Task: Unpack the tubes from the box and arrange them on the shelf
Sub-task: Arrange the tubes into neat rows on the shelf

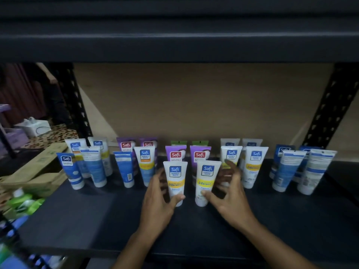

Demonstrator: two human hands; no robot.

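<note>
Two white tubes with yellow bands stand cap-down at the front middle of the dark shelf. My left hand holds the left tube, thumb across its lower front and fingers curled behind it. My right hand has its thumb on the lower part of the right tube, with its fingers spread behind and beside it. Behind them stand rows of several more tubes: purple ones, white ones and blue ones.
A dark upper shelf board hangs low over the tubes. Perforated black posts stand at both sides. A cardboard box sits left of the shelf, with green packs below it. The shelf front holds no tubes.
</note>
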